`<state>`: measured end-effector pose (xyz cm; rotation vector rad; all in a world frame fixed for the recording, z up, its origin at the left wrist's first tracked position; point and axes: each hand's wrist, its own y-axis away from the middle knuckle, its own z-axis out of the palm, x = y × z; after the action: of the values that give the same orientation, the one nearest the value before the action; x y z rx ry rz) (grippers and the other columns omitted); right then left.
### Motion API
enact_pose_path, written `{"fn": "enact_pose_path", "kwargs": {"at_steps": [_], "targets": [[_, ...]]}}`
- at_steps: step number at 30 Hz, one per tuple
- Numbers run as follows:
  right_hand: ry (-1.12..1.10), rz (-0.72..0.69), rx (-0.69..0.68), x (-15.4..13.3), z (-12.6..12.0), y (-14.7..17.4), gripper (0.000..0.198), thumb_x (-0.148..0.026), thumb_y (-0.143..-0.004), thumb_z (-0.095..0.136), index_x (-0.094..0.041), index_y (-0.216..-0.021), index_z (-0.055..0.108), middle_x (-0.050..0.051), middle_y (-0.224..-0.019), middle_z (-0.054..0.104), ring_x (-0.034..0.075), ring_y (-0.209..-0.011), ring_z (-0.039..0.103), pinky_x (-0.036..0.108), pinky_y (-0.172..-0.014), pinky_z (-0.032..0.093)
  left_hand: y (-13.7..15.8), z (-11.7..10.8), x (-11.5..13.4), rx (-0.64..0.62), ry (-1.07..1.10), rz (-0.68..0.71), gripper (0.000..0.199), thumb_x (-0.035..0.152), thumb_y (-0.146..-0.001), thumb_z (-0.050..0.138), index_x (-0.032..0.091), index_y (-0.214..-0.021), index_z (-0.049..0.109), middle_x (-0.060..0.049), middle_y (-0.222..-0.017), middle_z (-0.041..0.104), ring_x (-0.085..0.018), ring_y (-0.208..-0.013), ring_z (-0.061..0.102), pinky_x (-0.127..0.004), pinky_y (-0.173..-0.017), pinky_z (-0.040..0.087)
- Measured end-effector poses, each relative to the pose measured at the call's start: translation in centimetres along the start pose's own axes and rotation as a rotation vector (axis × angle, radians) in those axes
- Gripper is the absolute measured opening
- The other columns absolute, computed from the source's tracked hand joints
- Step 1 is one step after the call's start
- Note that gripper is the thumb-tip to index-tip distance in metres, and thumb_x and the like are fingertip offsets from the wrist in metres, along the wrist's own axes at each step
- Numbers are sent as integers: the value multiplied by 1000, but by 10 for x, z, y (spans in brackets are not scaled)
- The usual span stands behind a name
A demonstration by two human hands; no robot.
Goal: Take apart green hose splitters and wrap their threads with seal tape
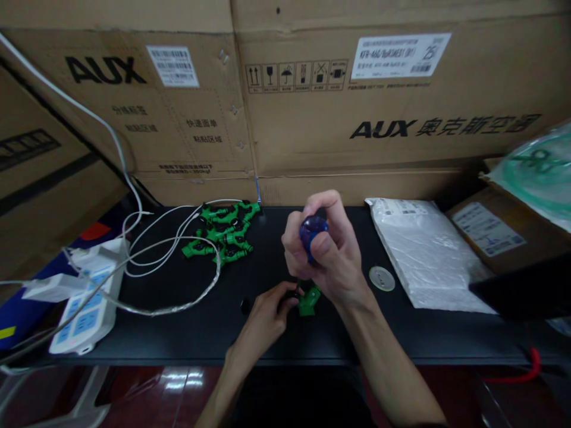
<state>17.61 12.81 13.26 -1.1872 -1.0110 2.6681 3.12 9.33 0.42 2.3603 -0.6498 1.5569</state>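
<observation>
My right hand (332, 249) is wrapped round the blue handle of a screwdriver (314, 229), held upright with its shaft pointing down. Most of the shaft is hidden behind the hand; a short dark length shows below it. Under it, my left hand (270, 309) pinches the black end of a green and black plastic fitting (307, 302) on the dark table. The screwdriver's tip meets the fitting near my left fingertips, but the exact contact is hidden. Just left of that hand lies a small black round piece (245, 306).
Several green and black fittings (227, 232) lie piled at the back. White cables (169, 309) loop from a power strip (89, 303) at left. On the right are a round disc (382, 278), a white padded bag (428, 255) and a carton (486, 232). Large AUX boxes (303, 142) wall the back.
</observation>
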Motion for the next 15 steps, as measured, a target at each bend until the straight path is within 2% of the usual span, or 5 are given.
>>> {"fn": "enact_pose_path", "kwargs": {"at_steps": [2, 6, 8, 11, 15], "targets": [[5, 16, -17, 0, 0, 1, 9, -32, -104, 59, -26, -111, 61, -3, -84, 60, 6, -56, 50, 17, -48, 41, 0, 0, 0, -2, 3, 13, 21, 11, -99, 54, 23, -109, 68, -2, -105, 75, -18, -98, 71, -28, -92, 51], [63, 112, -12, -2, -1, 3, 52, -47, -111, 34, -15, -100, 73, 1, -77, 55, 7, -57, 48, 21, -49, 38, 1, -1, 0, -12, 16, -4, 23, 12, -99, 53, 22, -115, 67, -3, -105, 75, -18, -97, 71, -29, -91, 52], [69, 88, 41, -2, 0, 4, 41, -50, -107, 46, -18, -106, 71, -3, -74, 51, 5, -54, 40, 19, -47, 31, 1, -1, -1, -13, 16, -24, 24, 13, -100, 53, 22, -118, 65, -4, -104, 75, -18, -92, 70, -29, -88, 53], [63, 2, 101, 0, 2, 4, 17, -35, -97, 70, -28, -109, 59, -7, -79, 54, 4, -52, 38, 15, -46, 31, 1, -2, -1, -15, 4, -33, 24, 14, -100, 54, 22, -120, 64, -4, -101, 74, -18, -90, 69, -28, -86, 52], [128, 14, 100, 0, 1, 1, 14, -38, -102, 62, -24, -103, 60, -4, -79, 58, 6, -54, 47, 20, -49, 39, 0, -2, -1, -35, 2, -38, 24, 15, -100, 53, 21, -121, 65, -4, -97, 73, -18, -88, 68, -27, -84, 52]]}}
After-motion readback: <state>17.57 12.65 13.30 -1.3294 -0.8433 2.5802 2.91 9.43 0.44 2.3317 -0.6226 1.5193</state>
